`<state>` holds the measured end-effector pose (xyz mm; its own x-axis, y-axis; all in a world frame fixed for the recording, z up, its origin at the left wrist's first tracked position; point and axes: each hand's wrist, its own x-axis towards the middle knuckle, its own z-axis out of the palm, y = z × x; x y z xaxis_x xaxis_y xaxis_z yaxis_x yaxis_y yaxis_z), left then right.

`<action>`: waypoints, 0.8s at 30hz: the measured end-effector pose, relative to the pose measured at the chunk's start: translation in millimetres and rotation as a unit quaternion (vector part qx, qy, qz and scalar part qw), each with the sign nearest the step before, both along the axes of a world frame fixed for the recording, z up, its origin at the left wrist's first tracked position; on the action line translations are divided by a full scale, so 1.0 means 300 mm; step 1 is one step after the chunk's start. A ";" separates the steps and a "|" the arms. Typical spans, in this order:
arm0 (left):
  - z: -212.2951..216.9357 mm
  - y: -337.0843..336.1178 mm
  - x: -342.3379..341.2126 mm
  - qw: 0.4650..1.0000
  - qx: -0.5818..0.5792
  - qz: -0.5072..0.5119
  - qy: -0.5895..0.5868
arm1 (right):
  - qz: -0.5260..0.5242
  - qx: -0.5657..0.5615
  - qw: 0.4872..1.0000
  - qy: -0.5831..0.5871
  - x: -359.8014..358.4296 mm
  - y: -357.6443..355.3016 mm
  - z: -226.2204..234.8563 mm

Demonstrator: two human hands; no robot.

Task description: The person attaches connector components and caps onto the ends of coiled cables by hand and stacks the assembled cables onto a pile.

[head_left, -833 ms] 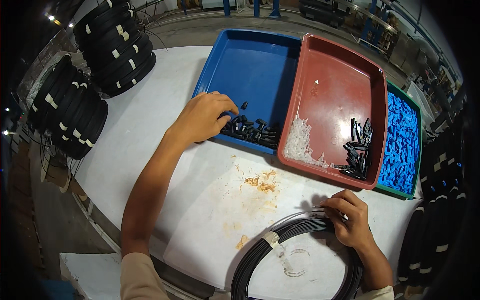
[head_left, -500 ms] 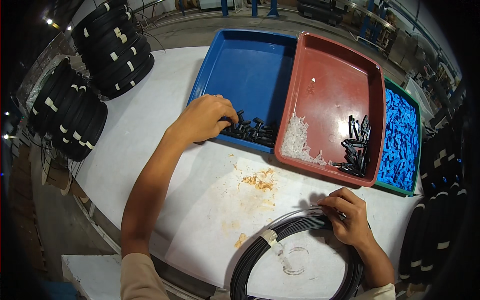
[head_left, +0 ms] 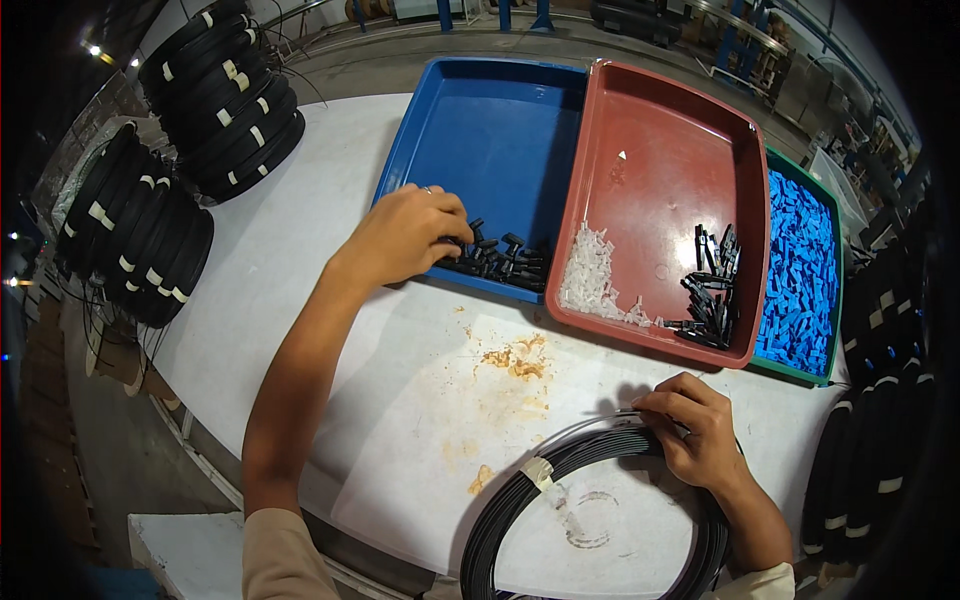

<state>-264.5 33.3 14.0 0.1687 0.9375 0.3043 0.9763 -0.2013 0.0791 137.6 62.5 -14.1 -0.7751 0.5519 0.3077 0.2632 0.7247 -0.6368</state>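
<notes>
The person's left hand [head_left: 405,238] reaches over the near rim of the shallow blue plastic tray [head_left: 490,140], its fingers curled down into the heap of small black plastic connectors [head_left: 500,258] that lies in the tray's near right corner. The fingertips are hidden among the pieces, so I cannot tell whether they have pinched one.

The right hand [head_left: 695,430] rests on the white-covered desk [head_left: 300,250] nearer the person, fingers closed on the upper edge of a flat coil of thin black cable [head_left: 520,490], bound at one spot with a strip of pale tape [head_left: 541,471]. The coil lies flat on the desk at the near edge, well apart from the trays.

Just beside the blue tray, touching it, sits a red rectangular plastic tray [head_left: 670,130] holding a drift of small clear plastic bits [head_left: 595,280] and a cluster of black clips [head_left: 710,290]. Beyond that, a green-rimmed tray is filled with bright blue plastic pieces [head_left: 805,270].

An orange-brown stain [head_left: 515,358] marks the desk between the hands. Stacks of taped black cable coils [head_left: 225,95] stand at the desk's far left corner, with more [head_left: 135,235] along its left side.
</notes>
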 end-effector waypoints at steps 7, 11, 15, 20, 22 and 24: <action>-0.022 0.024 0.003 0.991 -0.021 -0.052 0.118 | 0.001 -0.005 1.000 -0.005 0.004 0.001 0.002; -0.028 0.020 0.008 0.993 -0.019 -0.022 0.112 | 0.004 -0.012 1.000 -0.009 0.004 -0.001 0.000; -0.024 0.028 -0.006 0.996 -0.029 -0.018 0.083 | 0.007 -0.015 1.000 -0.015 0.009 0.001 0.000; -0.001 0.036 -0.004 0.997 -0.062 -0.010 0.034 | 0.006 -0.011 1.000 -0.012 0.014 0.004 -0.003; -0.012 0.020 -0.024 0.999 -0.035 -0.010 -0.017 | 0.011 -0.008 1.000 -0.011 0.011 0.004 -0.002; -0.015 0.003 -0.019 0.997 -0.008 -0.015 -0.072 | 0.012 -0.005 1.000 -0.013 0.013 0.004 -0.002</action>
<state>-270.2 34.3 9.5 0.1517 0.9375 0.3131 0.9486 -0.2271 0.2205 141.4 63.8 -14.7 -0.7953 0.5361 0.2828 0.2624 0.7251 -0.6367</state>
